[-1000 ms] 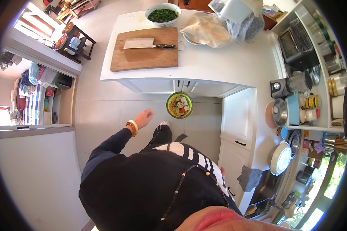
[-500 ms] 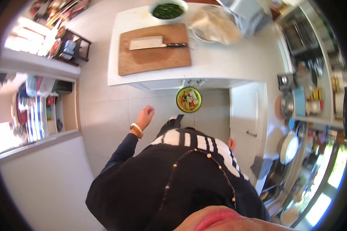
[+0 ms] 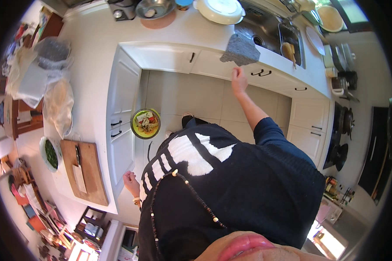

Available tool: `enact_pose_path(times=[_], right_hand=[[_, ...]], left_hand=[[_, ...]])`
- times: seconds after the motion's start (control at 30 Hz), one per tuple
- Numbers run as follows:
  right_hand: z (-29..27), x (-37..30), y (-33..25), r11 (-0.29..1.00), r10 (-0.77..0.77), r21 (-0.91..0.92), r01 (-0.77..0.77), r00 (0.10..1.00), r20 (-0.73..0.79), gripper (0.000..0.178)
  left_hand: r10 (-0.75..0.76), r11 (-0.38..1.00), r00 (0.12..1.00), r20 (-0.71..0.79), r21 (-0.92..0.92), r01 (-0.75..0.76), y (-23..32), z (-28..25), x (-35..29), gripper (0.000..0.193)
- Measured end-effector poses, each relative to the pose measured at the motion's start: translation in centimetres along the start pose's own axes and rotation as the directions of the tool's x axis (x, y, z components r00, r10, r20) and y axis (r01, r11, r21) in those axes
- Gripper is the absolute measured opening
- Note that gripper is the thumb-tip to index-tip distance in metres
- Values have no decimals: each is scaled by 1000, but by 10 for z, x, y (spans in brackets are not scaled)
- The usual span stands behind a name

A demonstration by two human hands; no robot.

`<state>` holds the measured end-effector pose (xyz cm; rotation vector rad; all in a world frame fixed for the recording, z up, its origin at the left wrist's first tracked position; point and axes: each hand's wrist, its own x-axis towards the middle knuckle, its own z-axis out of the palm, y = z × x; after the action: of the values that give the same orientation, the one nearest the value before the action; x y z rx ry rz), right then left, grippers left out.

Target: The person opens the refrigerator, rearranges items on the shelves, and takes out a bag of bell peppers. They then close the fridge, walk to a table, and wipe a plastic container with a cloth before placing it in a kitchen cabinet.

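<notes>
By the sink (image 3: 265, 32), right hand (image 3: 237, 80) reached, fingers spread, for grey cloth (image 3: 240, 50); left hand (image 3: 130, 182) hung loosely curled, empty.

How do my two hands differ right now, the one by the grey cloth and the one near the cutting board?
The right hand is stretched out, reaching the grey cloth hanging over the counter edge; the left hand hangs low beside the body, touching nothing. The left wrist wears a bracelet; the right looks bare. Both are empty.

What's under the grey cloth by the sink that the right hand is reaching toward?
The grey cloth lies over the white counter's front edge, beside the sink, hanging above a drawer front. The right hand is just below it, not touching. Whatever the cloth covers on the counter is hidden.
</notes>
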<state>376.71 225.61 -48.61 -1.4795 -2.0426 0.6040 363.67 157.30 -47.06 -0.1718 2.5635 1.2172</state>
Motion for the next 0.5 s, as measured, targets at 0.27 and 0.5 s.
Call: enact_pose_path(times=[0.27, 0.5], right_hand=[[-4, 141, 27, 995, -25, -100, 12, 991, -130, 35], [95, 172, 54, 728, -611, -398, 558, 792, -7, 25]], left_hand=[[90, 990, 985, 144, 93, -104, 88, 16, 26, 16], [45, 997, 998, 39, 64, -47, 98, 22, -23, 16]])
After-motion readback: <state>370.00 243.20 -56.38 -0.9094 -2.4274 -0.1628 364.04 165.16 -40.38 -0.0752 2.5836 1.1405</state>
